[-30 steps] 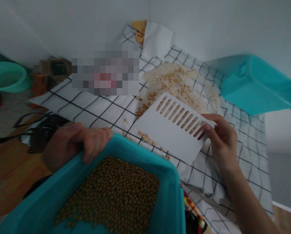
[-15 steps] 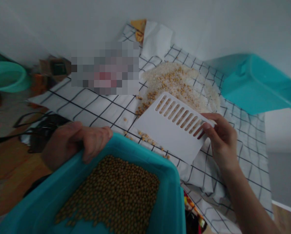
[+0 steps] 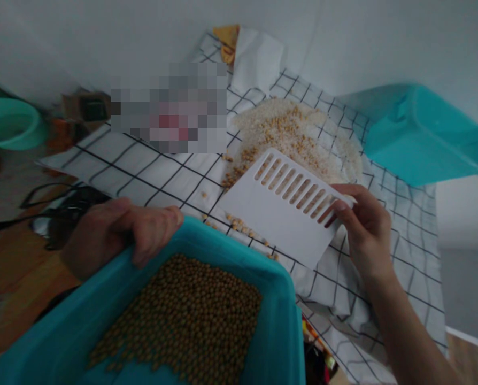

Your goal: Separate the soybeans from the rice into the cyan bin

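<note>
My left hand (image 3: 122,232) is closed over the far left rim of a teal plastic bin (image 3: 281,283), which is tilted at the table edge. Many soybeans (image 3: 194,310) lie across its bottom. Between the thumb and fingers of my right hand (image 3: 365,230) is the right end of a white slotted plastic plate (image 3: 279,219), held slanted above the cloth. Through its slots, and beyond it, a spread pile of rice mixed with soybeans (image 3: 285,131) can be seen. Loose soybeans (image 3: 241,225) lie on the cloth between the plate and the bin.
A black-and-white checked cloth (image 3: 143,166) covers the table. On its right stands another teal bin (image 3: 427,139). White paper or cloth (image 3: 259,59) and a yellow item (image 3: 228,40) lie at the back. A green basin (image 3: 10,123), a box (image 3: 89,109) and a black bag (image 3: 72,211) are lower left.
The view has shifted slightly. Both hands keep their holds, and the plate and the bin stay almost where they were.
</note>
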### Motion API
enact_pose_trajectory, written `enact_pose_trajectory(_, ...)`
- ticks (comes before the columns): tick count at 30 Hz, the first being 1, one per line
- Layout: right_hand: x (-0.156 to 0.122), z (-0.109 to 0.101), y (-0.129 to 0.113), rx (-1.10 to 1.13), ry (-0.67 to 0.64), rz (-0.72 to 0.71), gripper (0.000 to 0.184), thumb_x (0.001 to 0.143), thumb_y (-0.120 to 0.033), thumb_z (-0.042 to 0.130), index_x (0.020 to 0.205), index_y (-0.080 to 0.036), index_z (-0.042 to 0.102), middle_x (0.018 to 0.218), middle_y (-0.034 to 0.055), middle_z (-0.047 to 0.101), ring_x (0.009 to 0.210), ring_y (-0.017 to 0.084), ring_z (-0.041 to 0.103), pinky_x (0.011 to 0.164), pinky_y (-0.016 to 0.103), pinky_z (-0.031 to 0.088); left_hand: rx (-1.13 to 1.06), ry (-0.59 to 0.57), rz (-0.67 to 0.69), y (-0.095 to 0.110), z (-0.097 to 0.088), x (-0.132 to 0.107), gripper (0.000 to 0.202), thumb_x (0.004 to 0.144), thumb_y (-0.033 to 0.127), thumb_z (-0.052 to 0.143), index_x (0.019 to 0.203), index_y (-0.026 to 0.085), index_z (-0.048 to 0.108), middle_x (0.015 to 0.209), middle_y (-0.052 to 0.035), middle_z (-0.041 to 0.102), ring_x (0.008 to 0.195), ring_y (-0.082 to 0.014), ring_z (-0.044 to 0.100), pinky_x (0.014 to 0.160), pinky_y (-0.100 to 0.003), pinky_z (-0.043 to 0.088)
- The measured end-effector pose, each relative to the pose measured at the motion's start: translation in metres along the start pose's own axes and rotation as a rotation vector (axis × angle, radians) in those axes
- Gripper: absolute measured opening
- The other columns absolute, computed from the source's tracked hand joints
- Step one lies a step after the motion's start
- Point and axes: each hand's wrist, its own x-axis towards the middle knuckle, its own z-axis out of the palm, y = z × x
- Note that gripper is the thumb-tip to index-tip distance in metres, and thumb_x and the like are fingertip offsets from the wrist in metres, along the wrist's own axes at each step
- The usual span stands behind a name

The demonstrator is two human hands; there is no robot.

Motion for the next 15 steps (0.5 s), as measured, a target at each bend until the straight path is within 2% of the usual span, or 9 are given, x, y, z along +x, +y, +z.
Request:
enact_pose_trajectory(6, -0.0005, -0.0003, -0.0014, 0.018, -0.003, 0.005, 0.013, 0.097, -0.039, 0.071, 0.106, -0.030, 0.075, 0.077, -0.0002, 0.069, 0.057, 0.017, 0.062, 0.048, 0.030, 0.051, 0.001, 0.002, 0.009, -0.0012, 0.0046, 0.0025, 0.067, 0.110, 0.041, 0.014, 0.062, 0.022, 0.057, 0.047, -0.0001, 0.057, 0.044, -0.0184, 0.056, 0.063, -0.045, 0.049)
enact_pose_trajectory(11, -0.0012, -0.0003, -0.0017, -0.003, 0.003, 0.009, 0.014, 0.097, -0.041, 0.071, 0.105, -0.030, 0.074, 0.075, 0.0001, 0.068, 0.056, 0.017, 0.061, 0.046, 0.031, 0.050, 0.018, -0.029, 0.006, -0.0004, -0.0016, 0.0039, 0.067, 0.110, 0.043, 0.015, 0.062, 0.023, 0.058, 0.046, -0.0002, 0.059, 0.043, -0.0195, 0.058, 0.063, -0.046, 0.050)
enact_pose_trajectory(14, -0.0012, 0.0001, -0.0013, 0.011, 0.003, 0.013, 0.013, 0.097, -0.040, 0.071, 0.105, -0.031, 0.074, 0.075, -0.0003, 0.068, 0.055, 0.017, 0.061, 0.046, 0.031, 0.050, 0.027, -0.106, 0.000, -0.0017, -0.0026, 0.0008, 0.063, 0.109, 0.050, 0.026, 0.063, 0.022, 0.058, 0.046, 0.0010, 0.059, 0.043, -0.0183, 0.059, 0.065, -0.046, 0.051)
enact_pose_trajectory(15, -0.0012, 0.0000, -0.0012, 0.017, 0.003, 0.012, 0.013, 0.096, -0.040, 0.072, 0.105, -0.031, 0.075, 0.076, -0.0002, 0.069, 0.055, 0.017, 0.061, 0.046, 0.030, 0.050, 0.007, -0.074, 0.002, -0.0024, -0.0007, -0.0007, 0.060, 0.108, 0.051, 0.034, 0.062, 0.021, 0.058, 0.045, 0.0014, 0.058, 0.042, -0.0175, 0.058, 0.065, -0.045, 0.051)
